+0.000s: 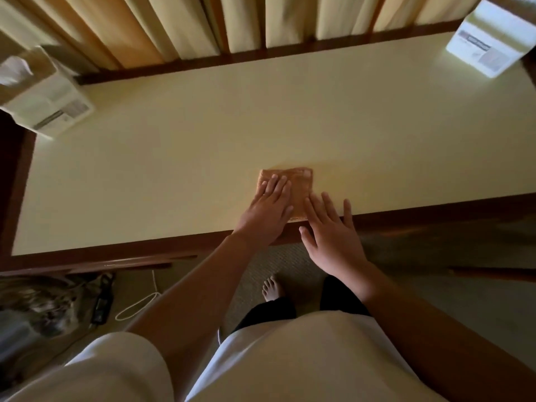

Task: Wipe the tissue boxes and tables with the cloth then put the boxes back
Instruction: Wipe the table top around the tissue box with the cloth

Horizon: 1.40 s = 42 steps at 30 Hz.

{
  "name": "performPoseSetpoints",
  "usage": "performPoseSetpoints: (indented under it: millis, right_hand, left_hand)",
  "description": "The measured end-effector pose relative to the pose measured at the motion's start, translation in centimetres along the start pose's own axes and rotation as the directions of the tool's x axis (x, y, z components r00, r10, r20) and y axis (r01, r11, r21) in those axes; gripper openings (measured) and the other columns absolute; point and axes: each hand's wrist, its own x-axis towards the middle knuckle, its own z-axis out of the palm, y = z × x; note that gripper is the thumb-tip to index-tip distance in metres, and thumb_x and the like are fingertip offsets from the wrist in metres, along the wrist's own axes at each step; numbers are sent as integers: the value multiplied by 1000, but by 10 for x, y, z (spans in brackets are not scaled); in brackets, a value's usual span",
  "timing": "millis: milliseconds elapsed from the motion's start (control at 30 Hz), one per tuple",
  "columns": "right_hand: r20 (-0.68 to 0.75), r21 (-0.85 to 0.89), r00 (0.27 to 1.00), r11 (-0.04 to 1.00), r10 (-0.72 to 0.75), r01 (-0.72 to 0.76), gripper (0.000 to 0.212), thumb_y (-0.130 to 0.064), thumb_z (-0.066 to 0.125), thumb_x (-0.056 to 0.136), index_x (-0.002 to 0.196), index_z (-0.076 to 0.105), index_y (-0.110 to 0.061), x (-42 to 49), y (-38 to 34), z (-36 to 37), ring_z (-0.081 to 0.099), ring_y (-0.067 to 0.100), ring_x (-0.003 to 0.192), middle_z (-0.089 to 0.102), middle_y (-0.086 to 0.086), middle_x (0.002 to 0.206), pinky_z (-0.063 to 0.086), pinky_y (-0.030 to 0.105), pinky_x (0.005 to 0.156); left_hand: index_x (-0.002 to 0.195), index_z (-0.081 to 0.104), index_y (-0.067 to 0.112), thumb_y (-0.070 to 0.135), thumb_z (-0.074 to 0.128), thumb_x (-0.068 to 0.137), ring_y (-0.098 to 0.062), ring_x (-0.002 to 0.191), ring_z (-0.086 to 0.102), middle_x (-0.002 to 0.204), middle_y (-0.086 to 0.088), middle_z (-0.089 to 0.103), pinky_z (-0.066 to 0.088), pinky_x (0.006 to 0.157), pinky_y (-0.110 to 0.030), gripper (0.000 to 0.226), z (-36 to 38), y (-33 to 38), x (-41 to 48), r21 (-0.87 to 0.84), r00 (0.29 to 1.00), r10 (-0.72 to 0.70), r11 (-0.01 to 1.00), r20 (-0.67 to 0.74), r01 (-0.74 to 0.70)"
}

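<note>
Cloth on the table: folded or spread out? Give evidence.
Folded: the cloth is a compact square with layered near edge, under the left hand.

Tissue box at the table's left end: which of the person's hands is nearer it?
Left. The left hand lies on the cloth, right of the tissue box; the right hand is farther right, beside the cloth.

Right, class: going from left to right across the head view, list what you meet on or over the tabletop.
In order: left tissue box → left hand → right hand → right tissue box. The cloth, partly under the left hand, is left out.
</note>
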Motion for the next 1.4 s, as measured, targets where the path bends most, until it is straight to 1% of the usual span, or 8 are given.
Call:
performPoseSetpoints:
  millis: [267, 433, 600, 700, 800, 967, 1133, 1400]
  right_hand:
    - [-40, 14, 998, 999, 43, -43, 65, -44, 22, 107, 158, 36, -7, 23, -34, -10, 23, 32, 157, 41, 15, 161, 9, 57, 129]
    - [-162, 163, 967, 972, 198, -172, 41, -26, 40, 104, 135, 55, -5, 51, -45, -24, 58, 30, 118, 65, 9, 123, 43, 43, 103]
    - [-138, 392, 911, 866, 389, -310, 35, -35, 46, 108, 94, 60, -7, 74, -34, -19, 56, 26, 79, 58, 7, 84, 44, 38, 69]
    - [-159, 481, 891, 821, 426, -307, 37, -41, 49, 105, 85, 60, -12, 80, -36, -16, 56, 22, 69, 56, 1, 74, 43, 35, 62]
    - [-162, 495, 865, 797, 475, -345, 29, -40, 55, 101, 87, 60, -14, 84, -43, -13, 58, 21, 69, 58, -1, 74, 48, 38, 65]
    - [-132, 486, 802, 743, 583, -460, 52, -63, 34, 96, 92, 63, -20, 90, -54, -21, 63, 22, 73, 65, -2, 83, 54, 42, 73]
    - [-101, 456, 822, 760, 561, -462, 19, -35, 54, 102, 102, 62, -18, 93, -45, -19, 63, 26, 82, 65, 2, 95, 53, 43, 73]
    - [-192, 378, 872, 854, 451, -358, 22, -32, 48, 107, 109, 60, -13, 92, -35, -18, 62, 29, 84, 66, 7, 98, 42, 34, 62]
  left_hand:
    - [167, 9, 4, 37, 25, 115, -23, 162, -12, 176, -11, 5, -12, 130, -52, 63, -15, -24, -31, 1, 993, -120, 993, -3, 120]
    - [167, 6, 7, 5, 44, 105, -24, 162, -12, 177, -10, 1, -12, 128, -57, 73, -24, -29, -29, 80, 997, -74, 994, -17, 75]
    - [165, 23, 12, 21, 48, 109, -23, 162, 12, 172, -8, 26, -10, 128, -57, 63, -28, -35, -22, 65, 996, -25, 997, -85, 31]
    - [151, 51, 11, 11, 61, 100, -28, 147, 47, 152, -10, 57, 21, 127, -60, 52, -28, -35, -12, 0, 969, 8, 1000, -247, -8]
    - [132, 68, 12, 9, 64, 96, -33, 123, 65, 131, -9, 70, 49, 103, -54, 37, -30, -30, 3, -61, 941, -22, 998, -338, 2]
    - [127, 71, 22, 12, 58, 100, -30, 115, 57, 123, -4, 69, 48, 94, -47, 31, -38, -24, 26, -162, 957, -130, 983, -258, 90]
    - [121, 74, 20, 3, 59, 96, -33, 107, 56, 112, -8, 66, 45, 87, -44, 35, -34, -29, 33, -181, 959, -151, 978, -241, 108]
    - [135, 67, 14, 6, 65, 94, -35, 112, 57, 126, -11, 61, 51, 95, -54, 41, -30, -28, 16, -147, 960, -91, 988, -264, 53]
